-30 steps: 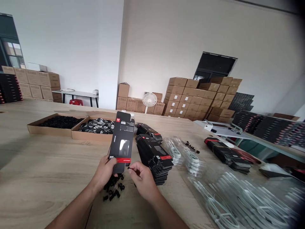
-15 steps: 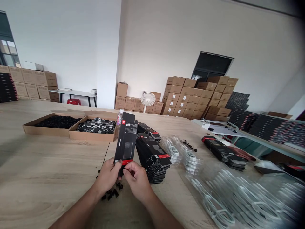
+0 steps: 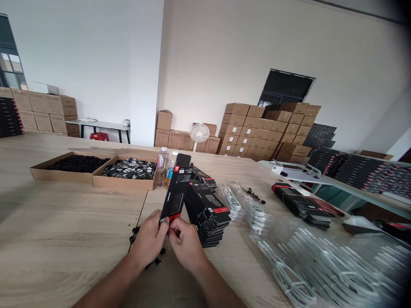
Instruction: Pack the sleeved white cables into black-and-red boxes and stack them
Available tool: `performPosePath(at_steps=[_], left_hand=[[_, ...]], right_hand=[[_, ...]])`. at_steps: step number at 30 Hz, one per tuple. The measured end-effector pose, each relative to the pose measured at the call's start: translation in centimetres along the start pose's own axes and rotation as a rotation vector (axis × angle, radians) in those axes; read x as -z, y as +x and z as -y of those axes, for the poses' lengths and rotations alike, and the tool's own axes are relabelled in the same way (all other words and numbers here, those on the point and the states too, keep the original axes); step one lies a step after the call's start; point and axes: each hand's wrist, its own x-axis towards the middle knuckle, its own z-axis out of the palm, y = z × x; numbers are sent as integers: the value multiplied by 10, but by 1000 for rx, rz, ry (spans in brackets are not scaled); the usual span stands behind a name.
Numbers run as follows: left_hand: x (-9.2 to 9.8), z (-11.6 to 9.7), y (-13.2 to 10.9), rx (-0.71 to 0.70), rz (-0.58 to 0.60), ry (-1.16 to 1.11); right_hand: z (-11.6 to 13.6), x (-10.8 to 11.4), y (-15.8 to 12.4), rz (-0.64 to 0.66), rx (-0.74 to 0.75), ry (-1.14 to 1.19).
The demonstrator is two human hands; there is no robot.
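A long black packaging box with a red band at its lower end stands tilted above the table between my hands. My left hand is closed around its lower left side. At the bottom end, my right hand pinches the box near the red band; what lies under its fingertips is hidden. Just right of the box is a stack of flat black boxes with windows and red bands. Small black plastic pieces lie on the table below my left hand, partly covered by it.
Two shallow cartons stand at the left, one with small black parts, one with black-and-white pieces. Plastic bottles stand beside them. Bagged white cables cover the right side. Another bundle of black boxes lies farther right.
The box in my hands has leaned further to the right and turned, showing its face more narrowly. My left hand has shifted slightly right. A second bottle has come into view behind the box.
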Motion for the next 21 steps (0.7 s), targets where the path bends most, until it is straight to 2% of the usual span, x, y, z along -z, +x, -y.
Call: performPosePath(at_steps=[4,7,10,14,15,17,19,20,21], left_hand=[[-6,0,-5,-54,85,107],[-9,1,-7,-72,85,125],[-8,1,-6,-63,63,114],[0,-3,-2,-5,47,13],[2,-4,-1,14,44,-35],[6,-6,1,66,64,-154],[9,-8,2,118,147,-281],[10,-9,2,128,195,-332],[11,-10,2,122,227,-371]], right_hand=[[-9,4,0,-11,59,-123],[-11,4,-2,-42,56,-132],[-9,0,-5,-70,24,-25],[-8,-1,-4,14,5,177],[-9,2,-3,0,-8,201],[-12,9,2,-131,-46,207],[-16,17,7,-323,-105,231],[-18,21,9,-368,-143,273],[-20,22,10,-353,-186,339]])
